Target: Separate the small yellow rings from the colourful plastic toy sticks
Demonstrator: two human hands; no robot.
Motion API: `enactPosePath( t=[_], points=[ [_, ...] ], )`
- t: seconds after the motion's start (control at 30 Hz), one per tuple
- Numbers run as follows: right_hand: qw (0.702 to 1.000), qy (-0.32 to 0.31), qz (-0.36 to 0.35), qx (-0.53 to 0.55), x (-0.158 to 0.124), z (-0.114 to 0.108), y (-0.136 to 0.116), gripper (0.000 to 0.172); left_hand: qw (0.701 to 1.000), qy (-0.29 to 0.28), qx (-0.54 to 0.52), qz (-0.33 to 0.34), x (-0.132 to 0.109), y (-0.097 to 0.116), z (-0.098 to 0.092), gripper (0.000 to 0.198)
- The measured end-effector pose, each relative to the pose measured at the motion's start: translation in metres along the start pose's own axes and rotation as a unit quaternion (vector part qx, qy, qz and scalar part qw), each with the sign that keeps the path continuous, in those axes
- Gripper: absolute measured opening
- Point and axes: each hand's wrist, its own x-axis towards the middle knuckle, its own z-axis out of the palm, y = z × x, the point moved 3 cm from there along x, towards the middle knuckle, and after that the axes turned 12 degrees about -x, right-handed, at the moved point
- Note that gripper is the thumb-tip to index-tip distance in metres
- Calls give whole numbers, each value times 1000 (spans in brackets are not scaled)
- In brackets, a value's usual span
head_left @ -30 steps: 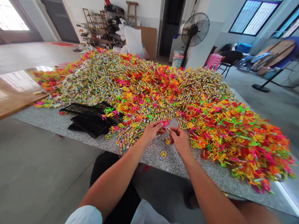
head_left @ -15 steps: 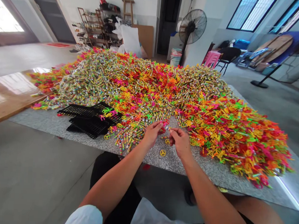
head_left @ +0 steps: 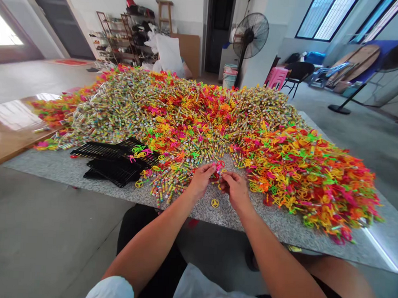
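My left hand (head_left: 201, 179) and my right hand (head_left: 236, 189) meet fingertip to fingertip over the grey speckled table (head_left: 82, 175), both pinched on a small red plastic ring piece (head_left: 220, 165) between them. A huge heap of small colourful plastic pieces (head_left: 194, 117) covers the table behind my hands. On the bare stone just under my hands lies a single yellow ring (head_left: 215, 203). To the right spreads a pile of orange, yellow and green ring-shaped pieces (head_left: 312, 178).
Black plastic grid trays (head_left: 114, 159) lie stacked left of my hands. A wooden tabletop (head_left: 7, 133) adjoins at far left. Behind the table are a standing fan (head_left: 249, 37), shelves (head_left: 125, 36), a pink stool (head_left: 277, 77) and chairs.
My hands have drawn closer together, fingertips now touching around the small red piece. The view has shifted slightly; the heap has not moved.
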Motion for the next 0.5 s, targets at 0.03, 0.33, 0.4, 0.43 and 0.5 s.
enactPosePath(
  t=[0.03, 0.33, 0.4, 0.43, 0.5],
  points=[
    [1000, -3, 13, 17, 0, 0, 0, 30, 1000, -6, 11, -1, 0, 0, 0, 44],
    [966, 20, 199, 162, 3, -5, -7, 10, 973, -21, 209, 93, -2, 3, 3, 34],
    [961, 31, 210, 179, 3, -7, -9, 15, 964, -12, 241, 109, -5, 3, 6, 33],
    [959, 36, 209, 186, 3, -8, -10, 17, 960, -7, 254, 117, -7, 3, 8, 33],
    [965, 39, 183, 183, 3, -11, -11, 17, 952, -1, 276, 131, -9, 2, 11, 32]
  ],
)
